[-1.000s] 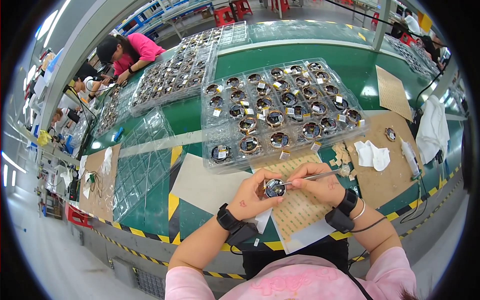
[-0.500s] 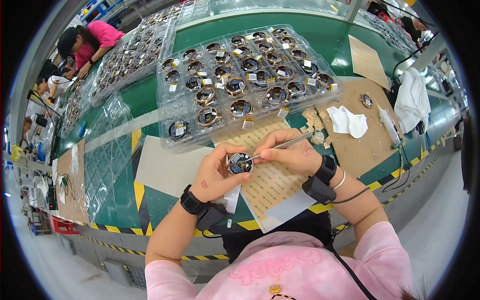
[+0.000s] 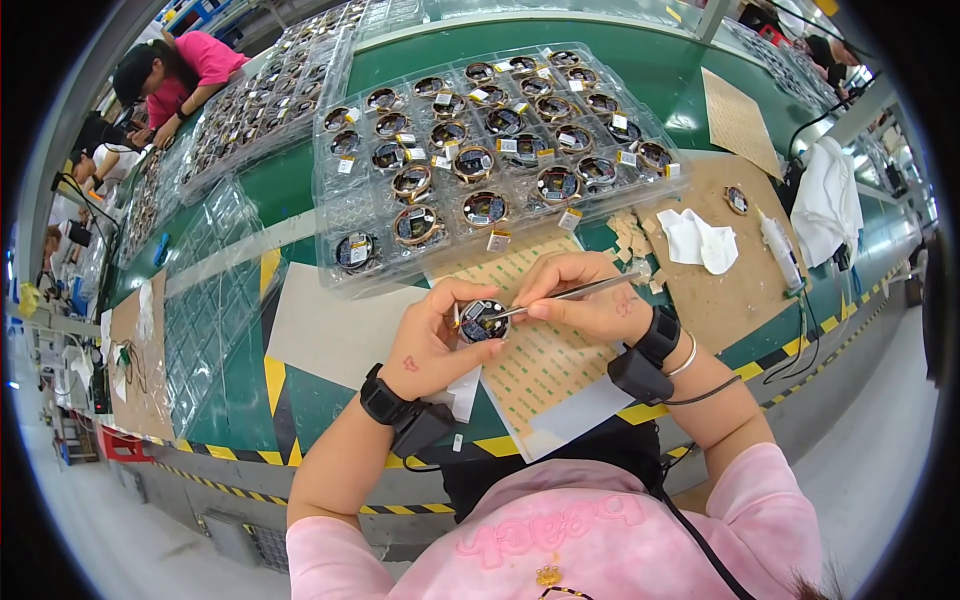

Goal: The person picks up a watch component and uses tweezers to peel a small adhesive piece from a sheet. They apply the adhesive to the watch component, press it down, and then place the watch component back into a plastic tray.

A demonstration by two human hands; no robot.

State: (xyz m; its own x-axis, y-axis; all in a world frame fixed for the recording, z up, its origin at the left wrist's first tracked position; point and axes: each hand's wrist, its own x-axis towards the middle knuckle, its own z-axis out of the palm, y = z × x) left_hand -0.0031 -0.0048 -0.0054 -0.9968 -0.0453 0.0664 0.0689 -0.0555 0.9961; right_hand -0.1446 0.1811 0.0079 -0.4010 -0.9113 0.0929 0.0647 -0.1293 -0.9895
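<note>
My left hand is closed around the rim of a round watch case, its open inside with small electronic parts facing up. Between the thumb and fingers of my right hand is a pair of metal tweezers, held slantwise. The tips reach into the case; whether they grip any part is too small to tell. Below my hands lies a tan sheet with rows of small green marks. Just beyond them, a clear plastic tray holds several similar watch cases with small white-and-yellow parts attached.
On a brown board at the right are a white cloth, a single watch case and a white tube-shaped tool. Small tan scraps lie beside it. Farther left, a person in pink works near more trays.
The tweezers have tilted slightly while their tips stay inside the watch case. My left hand still holds the case in nearly the same place; the view has shifted a little.
</note>
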